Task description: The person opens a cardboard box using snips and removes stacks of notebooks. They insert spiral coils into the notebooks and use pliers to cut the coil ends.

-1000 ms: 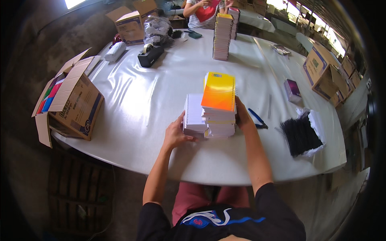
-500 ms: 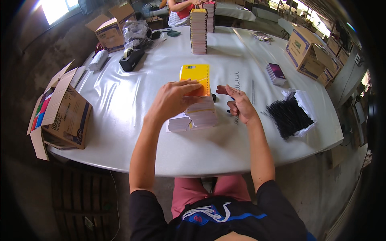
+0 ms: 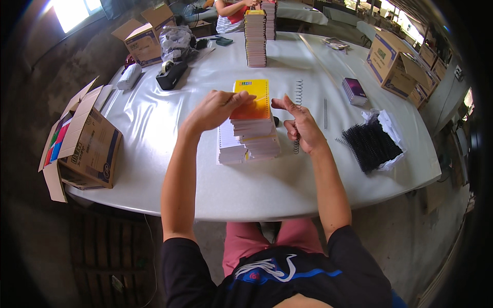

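Note:
A stack of spiral-punched notepads with a yellow-orange cover point(image 3: 254, 102) on top stands before me. Its row of holes runs down the right edge. My left hand point(image 3: 213, 109) reaches over the stack's left side, fingers stretched out at the yellow cover. In my right hand point(image 3: 304, 127) the lower fingers curl round a thin dark binding coil point(image 3: 299, 91), which sticks out above and below the hand. The right index finger points toward the punched edge. Beside the stack's left side lies a lower pile of white ruled sheets point(image 3: 226, 141).
Black coils point(image 3: 367, 146) fill a white wrapper at the right; a single coil point(image 3: 325, 114) lies nearer. Beyond are purple-covered pads point(image 3: 354, 91), a tall pad stack point(image 3: 256, 43) and a tape dispenser point(image 3: 172, 76). An open carton point(image 3: 92, 149) stands left. Someone works across the table.
My right hand has moved left and slightly away from me with the coil, closer to the stack's punched edge. The left hand has shifted up, uncovering more of the stack's left side.

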The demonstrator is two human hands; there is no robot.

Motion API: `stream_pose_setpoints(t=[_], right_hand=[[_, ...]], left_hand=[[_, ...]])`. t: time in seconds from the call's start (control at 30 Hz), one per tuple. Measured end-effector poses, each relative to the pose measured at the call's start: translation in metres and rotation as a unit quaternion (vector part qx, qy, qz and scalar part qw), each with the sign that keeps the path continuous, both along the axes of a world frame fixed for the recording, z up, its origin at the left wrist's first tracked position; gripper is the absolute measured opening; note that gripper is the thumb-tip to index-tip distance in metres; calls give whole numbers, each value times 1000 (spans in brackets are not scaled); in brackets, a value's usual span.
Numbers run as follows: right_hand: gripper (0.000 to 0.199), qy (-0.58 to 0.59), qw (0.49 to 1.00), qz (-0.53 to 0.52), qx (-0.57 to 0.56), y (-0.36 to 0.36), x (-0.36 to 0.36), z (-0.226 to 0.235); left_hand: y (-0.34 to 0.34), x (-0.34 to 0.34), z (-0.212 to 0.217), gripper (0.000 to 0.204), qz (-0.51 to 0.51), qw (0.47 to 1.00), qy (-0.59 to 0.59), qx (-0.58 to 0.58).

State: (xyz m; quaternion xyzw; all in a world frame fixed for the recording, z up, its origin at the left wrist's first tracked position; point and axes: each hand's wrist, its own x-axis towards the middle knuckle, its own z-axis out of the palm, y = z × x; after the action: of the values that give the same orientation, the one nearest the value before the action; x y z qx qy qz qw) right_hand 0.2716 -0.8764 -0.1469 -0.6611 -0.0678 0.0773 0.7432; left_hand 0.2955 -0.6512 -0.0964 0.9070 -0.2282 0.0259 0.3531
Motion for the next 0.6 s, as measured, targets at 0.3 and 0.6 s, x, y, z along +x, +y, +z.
stream_pose_setpoints(t=[0.3,0.6], right_hand=[[76,99,992,-49,-61,19,20,3],[50,160,980,37,-109,12,36,17]], left_hand=[[-2,-5,-54,98,39,917,261,-299],[-20,4,-70,66,-28,764,331,-552]])
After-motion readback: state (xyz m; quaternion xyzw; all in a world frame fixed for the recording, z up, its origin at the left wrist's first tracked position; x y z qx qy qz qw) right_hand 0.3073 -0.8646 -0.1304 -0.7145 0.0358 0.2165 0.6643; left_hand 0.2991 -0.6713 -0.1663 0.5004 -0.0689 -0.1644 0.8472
